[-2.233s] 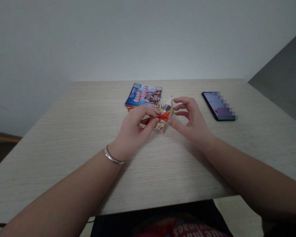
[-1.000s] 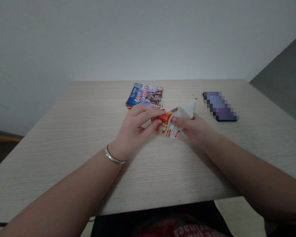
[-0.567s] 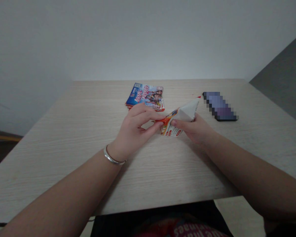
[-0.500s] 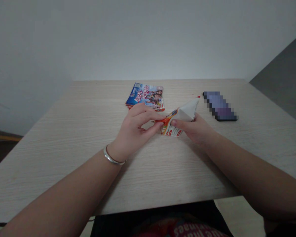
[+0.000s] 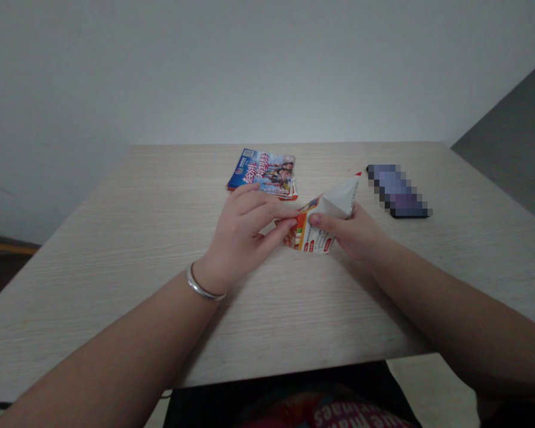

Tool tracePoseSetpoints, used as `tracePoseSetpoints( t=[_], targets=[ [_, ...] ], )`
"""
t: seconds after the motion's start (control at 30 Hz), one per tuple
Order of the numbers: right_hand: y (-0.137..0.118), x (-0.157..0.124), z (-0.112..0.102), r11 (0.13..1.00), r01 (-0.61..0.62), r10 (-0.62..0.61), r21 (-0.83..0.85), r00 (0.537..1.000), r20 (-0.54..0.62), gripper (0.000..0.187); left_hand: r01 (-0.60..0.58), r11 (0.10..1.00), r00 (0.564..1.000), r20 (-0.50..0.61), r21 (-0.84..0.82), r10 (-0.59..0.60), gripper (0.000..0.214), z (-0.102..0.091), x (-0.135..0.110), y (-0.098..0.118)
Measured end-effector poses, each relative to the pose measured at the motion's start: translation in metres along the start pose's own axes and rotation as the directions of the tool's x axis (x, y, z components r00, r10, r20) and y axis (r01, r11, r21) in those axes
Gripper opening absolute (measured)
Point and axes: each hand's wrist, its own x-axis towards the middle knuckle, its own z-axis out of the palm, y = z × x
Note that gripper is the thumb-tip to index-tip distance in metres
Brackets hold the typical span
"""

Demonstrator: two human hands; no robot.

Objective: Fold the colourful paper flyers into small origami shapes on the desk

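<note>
Held between both hands, above the table, is a partly folded printed paper sheet [image 5: 336,202] with a pale plain face, red and orange print and a pointed red-tipped corner at upper right. My left hand [image 5: 252,229], with a silver bangle on its wrist, pinches the left edge between thumb and fingers. My right hand [image 5: 356,232] grips the right part, its thumb pressed on the near face and its fingers mostly hidden behind the paper. Just beyond my left hand lies a stack of printed leaflets [image 5: 267,169], blue with pink lettering on top.
A dark phone [image 5: 396,190], its screen pixelated, lies at the right on the pale wood-grain table [image 5: 129,238]. A white wall [image 5: 267,71] rises behind the table's far edge. The table's near edge runs in front of my lap.
The lower part of the paper has opened out and dropped slightly, showing more of its orange and red print by my left fingers. Both hands stay almost in place.
</note>
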Motion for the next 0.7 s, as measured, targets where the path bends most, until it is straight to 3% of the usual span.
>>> tracePoseSetpoints(
  t=[0.7],
  targets=[
    [0.0054,-0.0006,-0.0015,0.999,0.054,-0.054,-0.004,0.998,0.042,0.033,0.074,0.988,0.997,0.007,-0.138,-0.074,0.011,0.0011,0.0032,0.0071]
  ],
)
